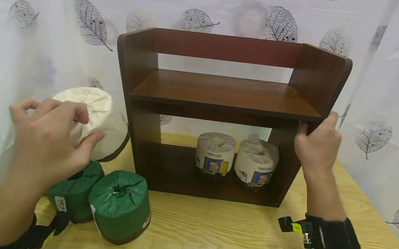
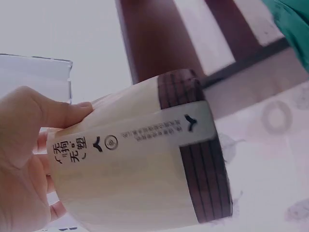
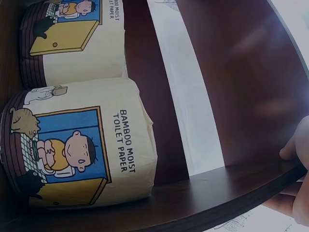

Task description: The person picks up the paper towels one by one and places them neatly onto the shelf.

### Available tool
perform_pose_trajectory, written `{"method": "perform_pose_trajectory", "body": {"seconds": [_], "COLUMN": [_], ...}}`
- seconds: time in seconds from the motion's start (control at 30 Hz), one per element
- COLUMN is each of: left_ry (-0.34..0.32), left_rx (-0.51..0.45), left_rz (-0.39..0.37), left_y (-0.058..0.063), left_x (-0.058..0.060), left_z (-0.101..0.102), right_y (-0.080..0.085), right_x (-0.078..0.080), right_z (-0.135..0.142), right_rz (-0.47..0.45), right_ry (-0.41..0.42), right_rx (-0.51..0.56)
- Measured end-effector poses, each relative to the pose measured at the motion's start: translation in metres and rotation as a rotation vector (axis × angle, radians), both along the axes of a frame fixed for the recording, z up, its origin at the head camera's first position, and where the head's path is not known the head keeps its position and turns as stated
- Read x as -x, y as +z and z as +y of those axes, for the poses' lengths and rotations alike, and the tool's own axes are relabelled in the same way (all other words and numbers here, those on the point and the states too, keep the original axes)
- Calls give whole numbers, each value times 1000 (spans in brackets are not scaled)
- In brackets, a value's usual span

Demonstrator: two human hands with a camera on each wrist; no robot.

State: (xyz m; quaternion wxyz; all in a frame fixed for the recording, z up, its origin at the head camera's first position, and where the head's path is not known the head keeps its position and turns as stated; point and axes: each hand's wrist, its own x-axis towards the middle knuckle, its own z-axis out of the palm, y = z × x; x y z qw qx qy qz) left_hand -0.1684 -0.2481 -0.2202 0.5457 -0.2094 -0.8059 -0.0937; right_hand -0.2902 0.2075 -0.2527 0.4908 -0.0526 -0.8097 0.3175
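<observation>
My left hand (image 1: pixel 46 137) grips a cream-wrapped toilet paper roll (image 2: pixel 135 169) by its top end, thumb on one side and fingers on the other. A dark brown striped band rings the roll's lower end, and the roll is tilted beside the left panel of a dark wooden shelf (image 1: pixel 223 91). With its thumb on the inner face, my right hand (image 1: pixel 319 143) holds the edge of the shelf's right side panel. On the lower level stand two cream toilet paper rolls with cartoon prints, a left one (image 1: pixel 216 150) and a right one (image 1: pixel 257 160).
Two green-wrapped rolls stand on the wooden table (image 1: pixel 208 223): a front one (image 1: pixel 120 207) and one partly behind my left forearm (image 1: pixel 76 194). A pale curtain (image 1: pixel 393 83) with a leaf print hangs behind the shelf and along both sides.
</observation>
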Motion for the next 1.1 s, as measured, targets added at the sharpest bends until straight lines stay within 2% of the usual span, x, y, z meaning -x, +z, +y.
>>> {"method": "perform_pose_trajectory", "body": {"seconds": [0.23,0.4,0.53,0.67,0.87,1.1], "left_ry": [-143,-238,-272,-312,-381,-386], "left_rx": [75,116,127,140,199,239], "left_rz": [53,74,74,69,31,15], "left_y": [7,5,3,-1,-15,-32], "left_x": [-21,-25,-24,-19,-3,16], "left_z": [18,27,34,44,58,63], "right_y": [-1,0,0,0,1,3], "right_x": [-1,-2,-2,-2,-2,-3], "right_z": [1,2,1,2,2,1], "right_rz": [-16,-38,-55,-38,-38,-40], "right_ry": [-5,-7,1,9,6,11], "right_rx": [15,19,17,3,1,-7]}}
